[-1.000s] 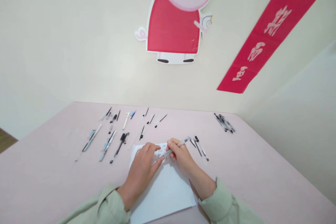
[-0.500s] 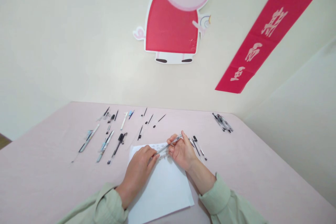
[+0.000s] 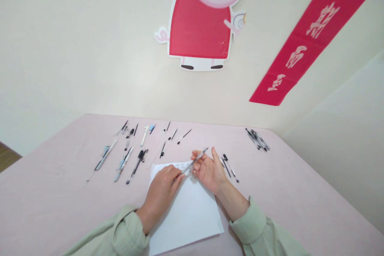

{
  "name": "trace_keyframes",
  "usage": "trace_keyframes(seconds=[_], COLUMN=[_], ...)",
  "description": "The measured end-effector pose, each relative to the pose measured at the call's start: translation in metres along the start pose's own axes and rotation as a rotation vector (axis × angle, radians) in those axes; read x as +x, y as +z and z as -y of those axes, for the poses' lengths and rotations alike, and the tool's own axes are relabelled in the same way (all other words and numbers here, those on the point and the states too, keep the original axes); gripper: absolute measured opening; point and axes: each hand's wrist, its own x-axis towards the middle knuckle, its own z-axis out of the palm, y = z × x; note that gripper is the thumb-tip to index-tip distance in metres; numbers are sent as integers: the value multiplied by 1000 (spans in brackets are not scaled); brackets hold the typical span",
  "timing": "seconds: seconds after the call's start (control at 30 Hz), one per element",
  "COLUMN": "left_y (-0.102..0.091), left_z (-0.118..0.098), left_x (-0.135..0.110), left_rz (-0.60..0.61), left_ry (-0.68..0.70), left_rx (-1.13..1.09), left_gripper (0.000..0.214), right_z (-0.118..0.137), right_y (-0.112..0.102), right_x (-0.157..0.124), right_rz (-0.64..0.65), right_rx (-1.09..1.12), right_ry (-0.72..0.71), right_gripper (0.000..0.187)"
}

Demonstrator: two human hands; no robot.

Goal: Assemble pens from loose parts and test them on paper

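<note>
My left hand (image 3: 165, 186) is closed, its thumb and fingers pinching the near end of a clear, slim pen (image 3: 196, 160) that slants up to the right. Palm up, my right hand (image 3: 211, 172) has its thumb raised off the pen and its fingers spread. The pen's far part lies over the fingers of that hand. Beneath both hands is a sheet of white paper (image 3: 189, 216) with dark writing along its top. Close to the right hand's far side lie a black-capped pen (image 3: 231, 168) and a dark thin piece (image 3: 226, 167).
Several pens and pen parts, among them a white pen (image 3: 144, 136), a patterned pen (image 3: 123, 164) and a black pen (image 3: 137, 166), lie on the left of the pink table (image 3: 285, 200). At the back right is a pile of pens (image 3: 257, 140). A wall (image 3: 120, 68) stands behind.
My right thumb has lifted away from the pen's tip and the fingers have opened out. My left hand keeps its pinch. The whole view has shifted slightly.
</note>
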Motion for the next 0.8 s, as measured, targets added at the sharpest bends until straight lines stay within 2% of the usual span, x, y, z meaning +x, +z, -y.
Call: trace_keyframes(seconds=[0.2,0.3,0.37,0.43,0.5,0.6,0.73,0.8], left_y=[0,0,0,0,0,0,2,2], left_z=[-1,0,0,1,1,1,2,3], left_x=[1,2,2,3,4,4,5,6], left_rz=[1,28,52,69,83,90,91,95], left_ry=[17,38,44,32,23,18,22,26], left_rx=[-64,-52,-41,-34,-37,-41,-33,-27], left_gripper=[33,37,36,38,41,43,41,41], right_z=[-26,-31,-25,-10,12,54,111,135], right_y=[3,2,0,-5,-13,-37,-82,-104], right_x=[0,3,7,10,11,5,-14,-24], right_rz=[53,52,-6,-118,-284,-640,-920,-1050], right_rx=[-530,-673,-720,-798,-982,-1547,-1746,-1822], right_ry=[-94,-162,-212,-272,-318,-307,-263,-225], right_gripper=[29,30,33,33,32,31,20,23])
